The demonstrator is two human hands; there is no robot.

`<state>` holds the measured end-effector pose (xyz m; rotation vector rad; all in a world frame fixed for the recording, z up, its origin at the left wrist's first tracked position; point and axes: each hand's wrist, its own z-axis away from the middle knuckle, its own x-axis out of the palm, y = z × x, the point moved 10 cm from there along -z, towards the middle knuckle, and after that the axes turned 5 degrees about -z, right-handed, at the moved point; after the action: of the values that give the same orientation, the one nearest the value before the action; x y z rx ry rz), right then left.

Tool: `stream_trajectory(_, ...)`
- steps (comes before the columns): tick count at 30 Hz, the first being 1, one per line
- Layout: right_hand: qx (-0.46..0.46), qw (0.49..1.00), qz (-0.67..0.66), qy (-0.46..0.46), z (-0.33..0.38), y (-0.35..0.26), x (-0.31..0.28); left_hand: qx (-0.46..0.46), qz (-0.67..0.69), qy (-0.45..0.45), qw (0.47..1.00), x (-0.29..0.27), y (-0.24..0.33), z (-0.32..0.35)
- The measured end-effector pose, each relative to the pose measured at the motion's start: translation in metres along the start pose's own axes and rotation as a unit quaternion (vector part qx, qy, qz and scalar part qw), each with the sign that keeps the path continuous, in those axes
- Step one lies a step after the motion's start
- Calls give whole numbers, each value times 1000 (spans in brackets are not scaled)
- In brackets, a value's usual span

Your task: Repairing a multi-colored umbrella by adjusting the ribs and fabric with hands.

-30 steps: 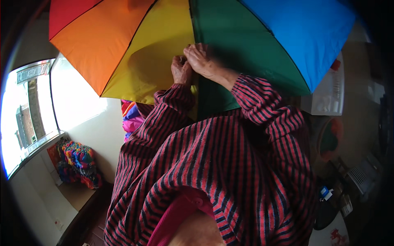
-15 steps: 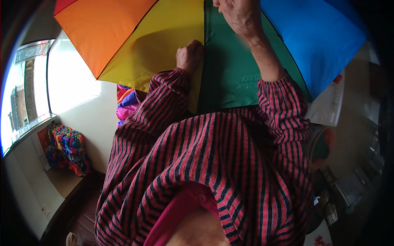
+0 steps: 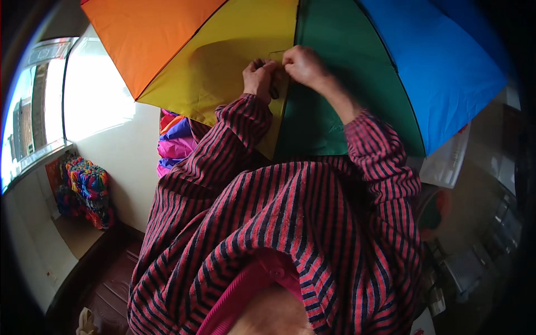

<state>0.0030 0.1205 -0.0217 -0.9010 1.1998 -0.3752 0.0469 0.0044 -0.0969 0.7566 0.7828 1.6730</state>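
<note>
Head view — my left hand (image 3: 259,78), right hand (image 3: 305,66): both clenched, contents unclear; rainbow umbrella (image 3: 223,72) — hard tugging could pucker it.

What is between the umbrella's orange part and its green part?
The yellow part lies between the orange part and the green part. The left hand is in front of the yellow; the head view shows this.

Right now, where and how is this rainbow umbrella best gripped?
Probably by the pointed corner where the green panel and blue panel of the umbrella meet, pinched from the right: it juts out at the edge, while the left hand and right hand are farther left.
</note>
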Motion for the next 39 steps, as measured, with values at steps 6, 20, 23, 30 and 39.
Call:
stream_trajectory(6, 124, 800, -549, 208, -10, 46, -86, 226, -425, 28, 876, 18, 46, 13)
stream_trajectory(20, -12, 945, -320, 68, 0, -66, -118, 372, -693, -102, 609, 43, 30, 42)
stream_trajectory(23, -151, 913, -348, 151, 15, -114, -147, 368, -721, -93, 579, 46, 34, 44)
stream_trajectory(30, -203, 895, -270, 292, 13, -94, -172, 449, -461, -122, 756, 55, 62, 46)
stream_trajectory(39, -223, 952, 194, 81, 13, -37, -21, 0, -4, -42, 999, 20, 11, 6)
